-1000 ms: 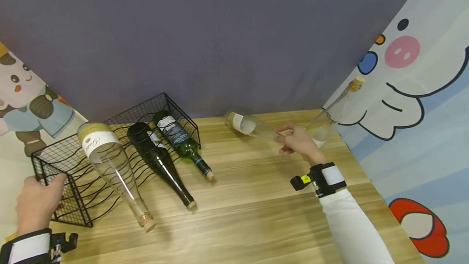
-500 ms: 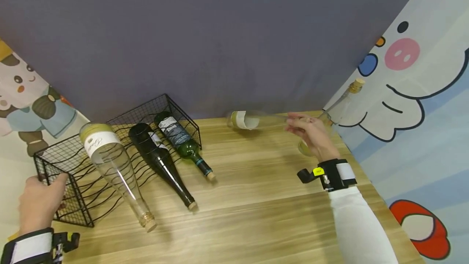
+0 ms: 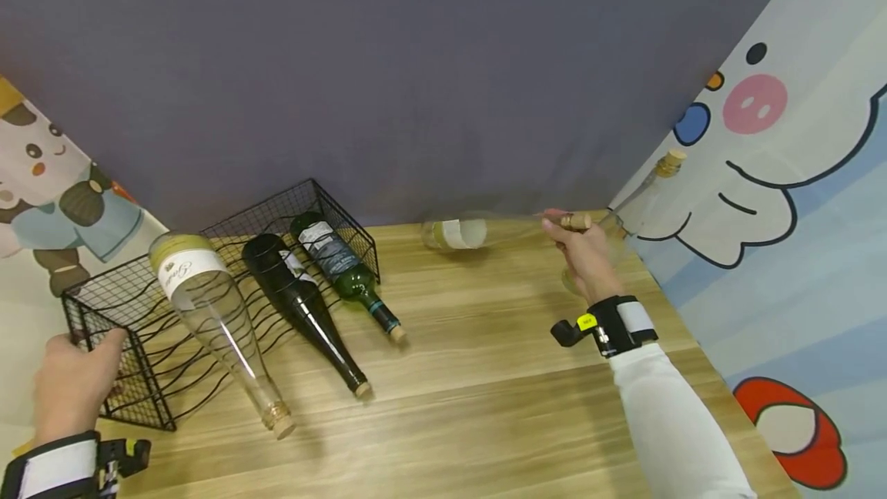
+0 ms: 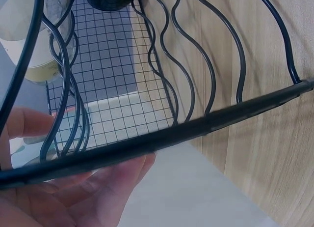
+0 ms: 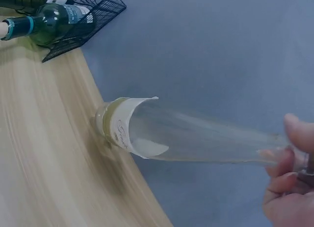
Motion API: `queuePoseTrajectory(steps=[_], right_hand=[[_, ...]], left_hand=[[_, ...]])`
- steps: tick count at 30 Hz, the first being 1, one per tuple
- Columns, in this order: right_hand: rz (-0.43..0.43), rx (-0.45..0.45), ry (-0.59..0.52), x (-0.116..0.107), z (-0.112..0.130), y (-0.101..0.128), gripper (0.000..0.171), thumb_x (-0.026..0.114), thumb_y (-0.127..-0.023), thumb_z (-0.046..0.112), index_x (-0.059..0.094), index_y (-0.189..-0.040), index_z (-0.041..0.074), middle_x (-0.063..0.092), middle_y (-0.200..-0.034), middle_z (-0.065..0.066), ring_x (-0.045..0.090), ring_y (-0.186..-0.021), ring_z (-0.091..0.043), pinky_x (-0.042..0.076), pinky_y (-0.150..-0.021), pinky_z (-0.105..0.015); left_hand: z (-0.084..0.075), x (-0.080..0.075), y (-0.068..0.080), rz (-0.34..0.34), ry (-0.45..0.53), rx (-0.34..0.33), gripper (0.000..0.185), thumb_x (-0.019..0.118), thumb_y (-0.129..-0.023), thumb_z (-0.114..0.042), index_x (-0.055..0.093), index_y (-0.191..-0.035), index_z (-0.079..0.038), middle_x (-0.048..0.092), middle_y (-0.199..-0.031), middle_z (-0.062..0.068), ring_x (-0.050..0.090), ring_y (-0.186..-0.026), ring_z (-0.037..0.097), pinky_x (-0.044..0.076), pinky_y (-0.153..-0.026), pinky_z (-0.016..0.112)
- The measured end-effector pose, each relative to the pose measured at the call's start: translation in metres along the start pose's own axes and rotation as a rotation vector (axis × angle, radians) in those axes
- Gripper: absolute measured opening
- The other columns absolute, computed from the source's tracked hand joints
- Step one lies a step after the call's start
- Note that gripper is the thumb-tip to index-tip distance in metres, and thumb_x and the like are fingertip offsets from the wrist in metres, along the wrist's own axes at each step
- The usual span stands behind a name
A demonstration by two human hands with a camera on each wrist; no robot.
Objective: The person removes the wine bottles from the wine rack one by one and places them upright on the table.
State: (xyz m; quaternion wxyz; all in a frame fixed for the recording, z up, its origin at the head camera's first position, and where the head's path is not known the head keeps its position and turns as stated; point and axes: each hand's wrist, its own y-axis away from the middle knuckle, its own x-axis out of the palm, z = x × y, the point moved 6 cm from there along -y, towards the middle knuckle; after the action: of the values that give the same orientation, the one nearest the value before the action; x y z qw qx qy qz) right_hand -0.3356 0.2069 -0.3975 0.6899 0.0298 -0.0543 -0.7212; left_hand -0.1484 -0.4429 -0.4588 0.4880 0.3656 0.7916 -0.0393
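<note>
My left hand (image 3: 72,383) grips the left end of a black wire wine rack (image 3: 152,380). In the left wrist view, its fingers (image 4: 122,175) curl round a thick frame bar. My right hand (image 3: 589,256) holds a clear glass bottle (image 3: 502,229) by its neck, the cork showing past the fingers. The bottle lies nearly level, its base to the left; in the right wrist view its white label (image 5: 122,124) is partly peeled. Across the rack rest a clear bottle (image 3: 225,329), a dark bottle (image 3: 294,295) and a green bottle (image 3: 333,252), necks toward me.
Another corked clear bottle (image 3: 644,199) stands at the right back, partly behind my right hand. The wooden table (image 3: 450,391) meets a grey partition (image 3: 443,83) at the back. Cartoon-printed panels (image 3: 783,199) border both sides.
My right hand has closed round the bottle's neck and shifted slightly right and back. The bottle has swung from slanting to nearly level. My left hand and the rack hold still.
</note>
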Motion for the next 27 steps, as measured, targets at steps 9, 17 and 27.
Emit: queuePoseTrajectory(steps=[9, 17, 27], right_hand=[[-0.022, -0.084, -0.09, -0.006, -0.001, -0.007, 0.018, 0.064, -0.095, 0.026, 0.054, -0.109, 0.02, 0.056, -0.121, 0.007, 0.049, -0.118, -0.01, 0.053, -0.087, -0.021], [0.051, -0.181, -0.17, 0.005, -0.005, -0.008, 0.034, 0.065, -0.092, 0.004, 0.045, -0.119, 0.012, 0.066, -0.12, -0.003, 0.068, -0.106, -0.01, 0.058, -0.093, -0.026], [-0.106, -0.386, 0.196, 0.011, 0.005, 0.003, 0.036, 0.07, -0.091, 0.014, 0.059, -0.119, -0.005, 0.071, -0.114, -0.012, 0.067, -0.089, 0.0, 0.056, -0.082, -0.015]], left_hand=[[-0.003, 0.0, 0.003, 0.007, -0.001, -0.007, 0.083, 0.029, -0.099, -0.044, 0.001, -0.152, 0.013, 0.011, -0.155, 0.04, 0.026, -0.137, 0.061, 0.033, -0.107, 0.071], [-0.002, -0.004, 0.005, -0.019, 0.004, 0.002, 0.08, 0.029, -0.099, -0.042, 0.003, -0.151, 0.013, 0.015, -0.154, 0.042, 0.033, -0.13, 0.062, 0.037, -0.102, 0.071], [-0.001, 0.0, 0.004, -0.022, -0.002, -0.02, 0.08, 0.028, -0.099, -0.043, 0.002, -0.152, 0.012, 0.012, -0.155, 0.04, 0.027, -0.136, 0.062, 0.034, -0.105, 0.073]])
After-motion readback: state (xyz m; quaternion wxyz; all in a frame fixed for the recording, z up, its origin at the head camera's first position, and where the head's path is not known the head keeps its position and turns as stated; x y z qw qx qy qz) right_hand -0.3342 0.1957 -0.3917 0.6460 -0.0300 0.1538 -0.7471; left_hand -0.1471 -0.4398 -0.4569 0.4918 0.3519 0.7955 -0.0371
